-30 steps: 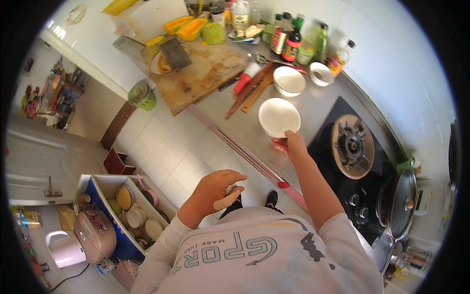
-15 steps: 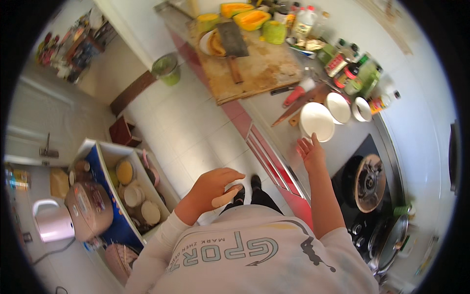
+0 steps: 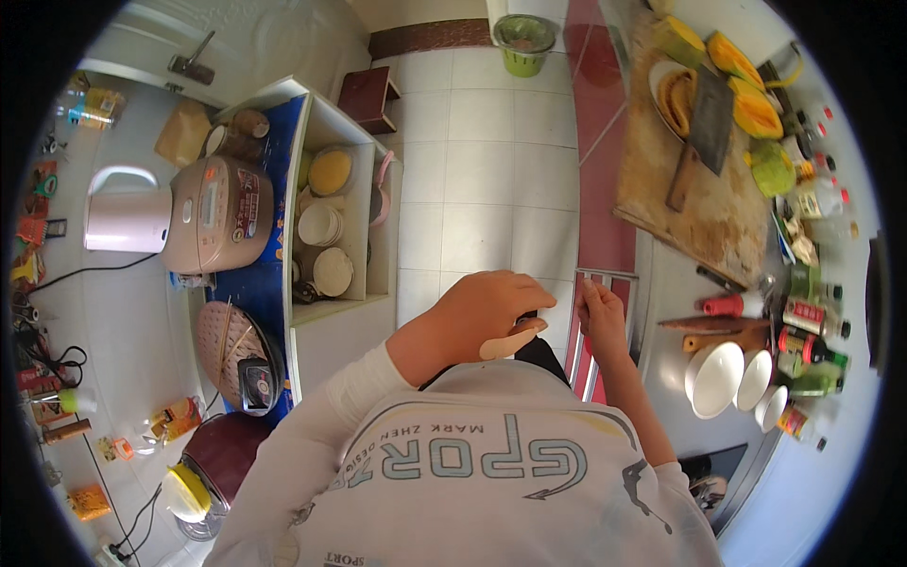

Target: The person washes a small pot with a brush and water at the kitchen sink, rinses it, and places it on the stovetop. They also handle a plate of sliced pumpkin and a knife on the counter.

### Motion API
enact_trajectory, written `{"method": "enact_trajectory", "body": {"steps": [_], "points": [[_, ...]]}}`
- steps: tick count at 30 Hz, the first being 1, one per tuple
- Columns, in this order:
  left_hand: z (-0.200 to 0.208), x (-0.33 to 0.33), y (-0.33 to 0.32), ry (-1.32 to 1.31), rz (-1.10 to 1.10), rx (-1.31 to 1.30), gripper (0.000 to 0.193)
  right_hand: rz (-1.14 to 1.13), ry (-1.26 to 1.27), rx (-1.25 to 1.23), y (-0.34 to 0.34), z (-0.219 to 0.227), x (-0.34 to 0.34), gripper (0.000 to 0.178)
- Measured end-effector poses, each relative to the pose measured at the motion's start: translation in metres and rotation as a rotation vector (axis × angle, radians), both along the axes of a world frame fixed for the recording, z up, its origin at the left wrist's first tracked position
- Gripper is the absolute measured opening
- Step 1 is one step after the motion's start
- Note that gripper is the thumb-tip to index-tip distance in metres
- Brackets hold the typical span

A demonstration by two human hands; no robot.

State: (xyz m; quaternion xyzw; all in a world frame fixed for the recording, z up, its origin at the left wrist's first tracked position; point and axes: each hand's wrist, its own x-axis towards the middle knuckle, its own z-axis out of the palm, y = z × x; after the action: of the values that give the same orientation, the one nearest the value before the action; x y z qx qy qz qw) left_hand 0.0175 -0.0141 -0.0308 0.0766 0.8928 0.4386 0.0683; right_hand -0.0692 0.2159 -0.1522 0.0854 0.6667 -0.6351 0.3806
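Observation:
My left hand [image 3: 477,317] is in front of my waist, fingers stretched forward and slightly bent, thumb apart, holding nothing. A pale tan strip [image 3: 501,347] lies along its thumb. To its right my right hand [image 3: 603,317] has its fingers curled in, with nothing visible in them. It is over the metal bars [image 3: 609,274] of the red cabinet front, and I cannot tell whether it touches them. On the counter to the right stand a large white bowl [image 3: 715,380] and two smaller white bowls.
A cleaver [image 3: 704,132] lies on the wooden cutting board [image 3: 652,180], beside cut pumpkin [image 3: 756,109]. Bottles [image 3: 814,317] line the wall. On the left are a rice cooker [image 3: 222,213], a kettle [image 3: 128,213] and an open-top cabinet [image 3: 359,312] holding bowls. A green bin [image 3: 522,59] stands ahead.
My view has turned to the right, toward the counter's far end lying ahead. My right hand has drawn away from the large bowl, and its spread fingers have curled in. The left hand remains open.

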Motion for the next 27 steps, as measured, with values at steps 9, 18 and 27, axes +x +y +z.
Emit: {"method": "enact_trajectory", "body": {"steps": [9, 18, 27], "points": [[-0.025, 0.028, -0.108, -0.076, 0.281, 0.128, 0.031, 0.579, 0.261, 0.359, -0.116, -0.056, -0.046, 0.026], [-0.063, 0.028, -0.247, -0.146, 0.576, 0.112, 0.028, 0.984, 0.672, 0.594, -0.261, -0.135, -0.104, 0.028], [-0.182, 0.03, -0.292, -0.219, 0.907, 0.245, 0.03, 1.329, 0.968, 0.551, -0.449, -0.297, -0.153, 0.028]]}}
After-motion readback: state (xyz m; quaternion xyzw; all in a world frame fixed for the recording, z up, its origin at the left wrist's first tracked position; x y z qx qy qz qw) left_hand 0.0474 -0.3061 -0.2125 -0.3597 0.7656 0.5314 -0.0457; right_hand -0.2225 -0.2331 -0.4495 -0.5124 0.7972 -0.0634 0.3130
